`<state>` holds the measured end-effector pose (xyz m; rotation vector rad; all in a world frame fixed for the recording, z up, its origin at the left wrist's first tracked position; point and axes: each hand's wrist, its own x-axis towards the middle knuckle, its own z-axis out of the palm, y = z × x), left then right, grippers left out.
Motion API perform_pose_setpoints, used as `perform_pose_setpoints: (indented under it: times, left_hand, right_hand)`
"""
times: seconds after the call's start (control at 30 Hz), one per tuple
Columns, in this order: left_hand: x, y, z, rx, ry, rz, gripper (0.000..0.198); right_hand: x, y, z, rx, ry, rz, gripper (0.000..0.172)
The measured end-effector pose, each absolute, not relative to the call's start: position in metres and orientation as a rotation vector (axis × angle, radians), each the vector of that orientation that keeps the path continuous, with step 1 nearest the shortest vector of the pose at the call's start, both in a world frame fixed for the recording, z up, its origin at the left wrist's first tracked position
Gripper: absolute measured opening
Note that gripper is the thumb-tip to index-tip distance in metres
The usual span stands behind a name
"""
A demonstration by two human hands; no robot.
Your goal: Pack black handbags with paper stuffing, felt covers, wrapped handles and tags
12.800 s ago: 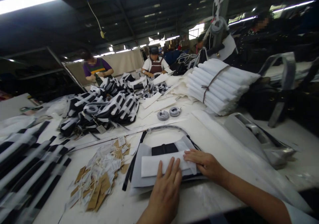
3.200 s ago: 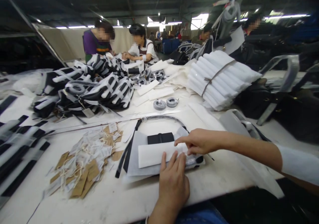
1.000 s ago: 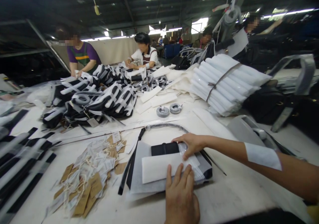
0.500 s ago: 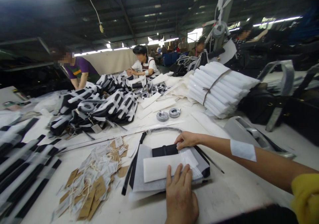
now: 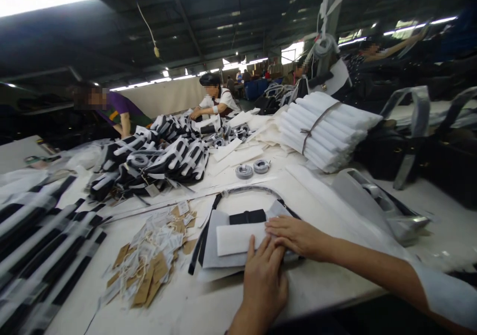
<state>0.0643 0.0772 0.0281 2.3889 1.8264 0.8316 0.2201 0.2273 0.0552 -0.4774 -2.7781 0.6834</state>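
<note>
In front of me on the table lies a black handbag (image 5: 248, 216), partly covered by pale grey wrapping paper (image 5: 223, 262). Its long handle (image 5: 253, 191) arches away toward the far side. A white padding strip (image 5: 235, 239) rests across the bag below a black band. My left hand (image 5: 264, 278) presses on the strip's right part with its fingers spread. Close beside it, my right hand (image 5: 298, 235) lies flat over the bag's right side, fingers stretched out and nearly touching the left fingertips. The right hand hides that end of the strip.
Brown and white tags (image 5: 152, 260) lie in a heap to the left, near striped wrapped pieces (image 5: 44, 255). Wrapped black items (image 5: 160, 161) pile up beyond. Two grey coils (image 5: 244, 171) and a tied white bundle (image 5: 328, 131) sit farther back. Co-workers stand across the table.
My right hand has gone from pinching at the bag's upper edge to lying flat on its right side. My left hand stays on the padding strip. The view has shifted slightly.
</note>
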Motion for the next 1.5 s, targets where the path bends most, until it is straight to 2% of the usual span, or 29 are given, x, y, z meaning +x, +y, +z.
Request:
perform_pose_setpoints:
  times: [0.17, 0.3, 0.5, 0.6, 0.7, 0.77, 0.87, 1.0, 1.13, 1.33, 1.5]
  left_hand:
    - [0.012, 0.069, 0.050, 2.730, 1.771, 0.481, 0.050]
    - [-0.040, 0.058, 0.063, 2.815, 1.898, 0.235, 0.057]
    - [-0.056, 0.044, 0.040, 2.724, 2.005, 0.245, 0.050]
    - [-0.053, 0.042, 0.028, 2.685, 2.010, 0.328, 0.050]
    - [-0.054, 0.043, 0.024, 2.715, 1.984, 0.421, 0.050]
    - [-0.056, 0.044, 0.023, 2.744, 1.969, 0.468, 0.049]
    - [-0.058, 0.044, 0.022, 2.752, 1.947, 0.497, 0.049]
    - [-0.058, 0.044, 0.024, 2.680, 1.938, 0.526, 0.051]
    - [-0.057, 0.043, 0.033, 2.613, 1.924, 0.557, 0.056]
    - [-0.057, 0.040, 0.035, 2.686, 1.976, 0.571, 0.070]
    - [-0.065, 0.047, 0.018, 2.742, 2.122, 0.690, 0.068]
  right_hand:
    - [0.230, 0.214, 0.035, -0.418, -2.821, 0.509, 0.046]
    - [0.229, 0.222, 0.032, -0.382, -2.807, 0.449, 0.046]
    - [0.231, 0.190, 0.045, -0.550, -2.622, 0.370, 0.037]
    - [0.231, 0.150, 0.051, -0.781, -2.464, 0.648, 0.036]
    - [0.224, 0.118, 0.048, -1.100, -2.231, 1.343, 0.039]
    - [0.219, 0.107, 0.044, -1.229, -1.882, 1.831, 0.037]
    - [0.212, 0.102, 0.042, -1.172, -1.379, 2.180, 0.041]
    - [0.201, 0.098, 0.045, -0.927, -0.999, 2.361, 0.035]
    - [0.183, 0.091, 0.039, -0.790, -0.801, 2.392, 0.032]
    - [0.166, 0.084, 0.032, -0.710, -0.881, 2.297, 0.037]
    - [0.165, 0.090, 0.050, -0.658, -0.974, 2.249, 0.036]
